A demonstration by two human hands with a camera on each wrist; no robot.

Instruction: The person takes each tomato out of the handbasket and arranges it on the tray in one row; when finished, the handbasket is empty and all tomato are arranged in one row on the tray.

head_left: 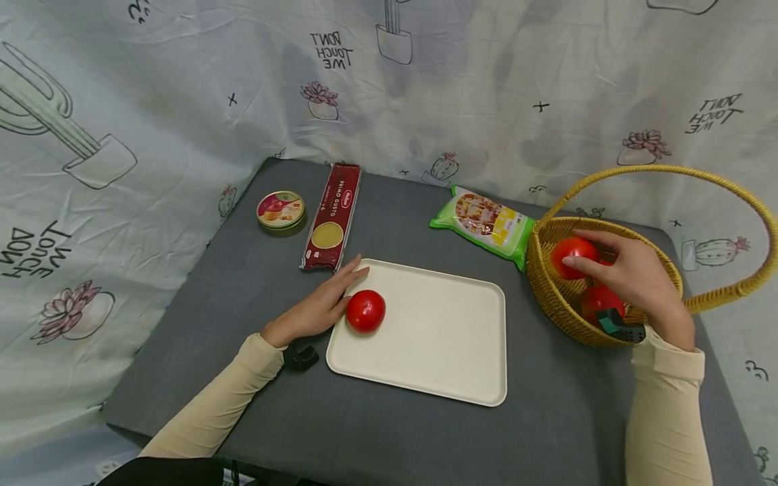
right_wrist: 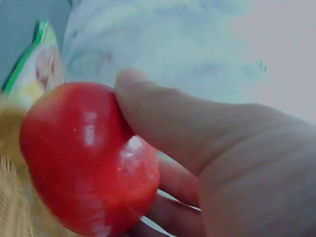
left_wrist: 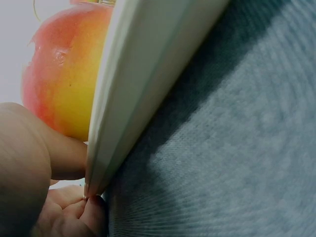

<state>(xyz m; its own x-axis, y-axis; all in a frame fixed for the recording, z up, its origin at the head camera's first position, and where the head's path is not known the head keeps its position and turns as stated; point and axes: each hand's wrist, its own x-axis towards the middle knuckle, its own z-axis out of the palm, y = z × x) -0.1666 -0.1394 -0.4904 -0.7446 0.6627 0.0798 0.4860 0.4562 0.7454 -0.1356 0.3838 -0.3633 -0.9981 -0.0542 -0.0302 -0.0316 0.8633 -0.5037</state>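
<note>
My right hand (head_left: pixel 638 273) grips a glossy red apple (head_left: pixel 573 258) over the yellow wicker basket (head_left: pixel 550 314), thumb on one side and fingers on the other. Deeper in the basket lies another red apple (head_left: pixel 602 302), partly covered by the hand and its wrist camera. At the left edge of the cream tray (head_left: pixel 437 337), my left hand (head_left: pixel 319 304) rests with its fingers along the rim. Beside its thumb, on the tray, sits an apple (head_left: pixel 365 311); the left wrist view shows this apple's yellow side (left_wrist: pixel 74 94).
Behind the tray lie a dark red spaghetti pack (head_left: pixel 333 216) and a round tin (head_left: pixel 281 212). A green and white food bag (head_left: pixel 483 223) touches the basket's left side. The basket's tall handle (head_left: pixel 668 170) arches up at the right. Patterned cloth (head_left: pixel 389 101) hangs behind the grey table (head_left: pixel 243 270).
</note>
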